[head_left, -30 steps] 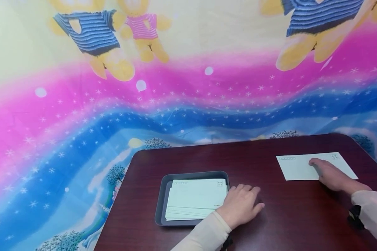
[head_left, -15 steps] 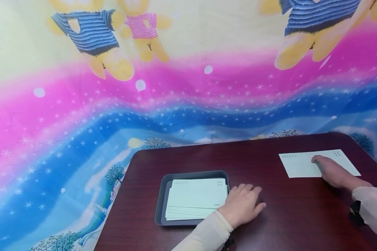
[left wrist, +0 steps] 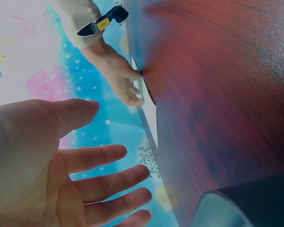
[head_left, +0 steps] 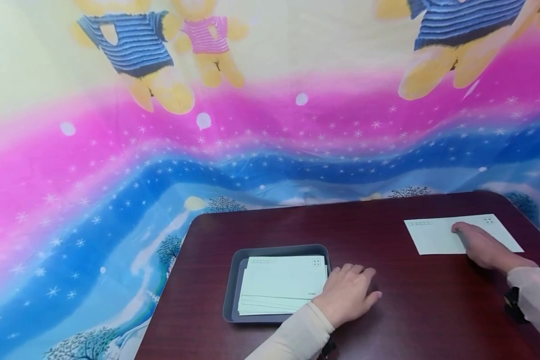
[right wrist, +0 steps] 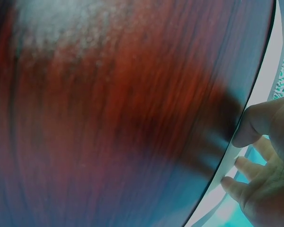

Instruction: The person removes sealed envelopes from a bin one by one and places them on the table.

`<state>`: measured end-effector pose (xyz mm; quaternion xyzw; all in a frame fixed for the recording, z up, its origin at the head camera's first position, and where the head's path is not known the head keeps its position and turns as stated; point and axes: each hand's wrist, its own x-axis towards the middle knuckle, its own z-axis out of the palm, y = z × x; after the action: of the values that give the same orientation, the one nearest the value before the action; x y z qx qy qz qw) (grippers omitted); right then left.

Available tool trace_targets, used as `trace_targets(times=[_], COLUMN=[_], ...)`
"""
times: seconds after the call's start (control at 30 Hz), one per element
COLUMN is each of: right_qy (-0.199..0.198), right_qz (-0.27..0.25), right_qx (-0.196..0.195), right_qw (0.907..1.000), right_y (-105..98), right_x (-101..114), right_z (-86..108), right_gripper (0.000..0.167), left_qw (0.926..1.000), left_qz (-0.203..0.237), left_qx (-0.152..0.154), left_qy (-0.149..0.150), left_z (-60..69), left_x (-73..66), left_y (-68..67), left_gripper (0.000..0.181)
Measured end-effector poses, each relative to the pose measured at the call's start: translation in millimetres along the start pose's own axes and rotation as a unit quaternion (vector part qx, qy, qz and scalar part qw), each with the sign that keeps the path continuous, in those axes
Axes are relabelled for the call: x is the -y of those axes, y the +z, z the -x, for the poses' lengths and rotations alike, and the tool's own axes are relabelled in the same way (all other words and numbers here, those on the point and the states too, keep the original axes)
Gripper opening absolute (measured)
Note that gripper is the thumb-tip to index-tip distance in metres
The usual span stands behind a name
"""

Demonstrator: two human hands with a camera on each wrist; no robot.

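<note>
Envelope (head_left: pixel 436 239) is at the right part of your dark red table (head_left: pixel 364 230), and your right hand (head_left: pixel 483 247) is upon it; I cannot tell if thumb and fingers pinch it. Your left hand (head_left: pixel 347 292), holding nothing, has its fingers apart beside the gray tray (head_left: pixel 231 287) with stacked envelopes (head_left: pixel 279 282).

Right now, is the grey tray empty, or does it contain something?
Not empty: the grey tray holds a stack of envelopes, several lower edges showing.

Left hand (head_left: pixel 347 295) loosely spread, right hand (head_left: pixel 483 246) farther forward
</note>
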<state>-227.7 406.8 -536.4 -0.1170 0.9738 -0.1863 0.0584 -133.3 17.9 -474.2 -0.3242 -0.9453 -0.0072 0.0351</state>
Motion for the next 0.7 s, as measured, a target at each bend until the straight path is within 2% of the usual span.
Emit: trace_targets(times=[0.17, 0.3, 0.47, 0.6, 0.7], right_qy=[-0.002, -0.017, -0.029, -0.016, -0.003], right_qz=[0.005, 0.018, -0.013, -0.025, -0.024], right_qx=[-0.001, -0.019, -0.049, -0.077, -0.096], right_qw=[1.0, 0.9995, 0.9983, 0.9966, 0.9951], right_y=[2, 3, 3, 4, 6], right_x=[-3, -6, -9, -9, -6], right_z=[-1.9, -2.0, 3.2, 7.0, 8.1], right_gripper=[0.052, 0.05, 0.046, 0.041, 0.044], left_qw=[1.0, 1.0, 1.0, 1.0, 0.9999], left_qz=[-0.003, -0.003, 0.002, 0.004, 0.005], left_qx=[-0.001, -0.003, -0.005, -0.009, -0.013], left_qy=[0.0, 0.001, 0.001, 0.0, -0.001], left_z=[0.9, 1.5, 1.6, 2.3, 3.3], left_x=[1.4, 3.7, 5.6, 7.6, 9.6], left_y=[-0.8, -2.0, -4.2, -5.8, -6.4], left_gripper=[0.045, 0.044, 0.043, 0.043, 0.043])
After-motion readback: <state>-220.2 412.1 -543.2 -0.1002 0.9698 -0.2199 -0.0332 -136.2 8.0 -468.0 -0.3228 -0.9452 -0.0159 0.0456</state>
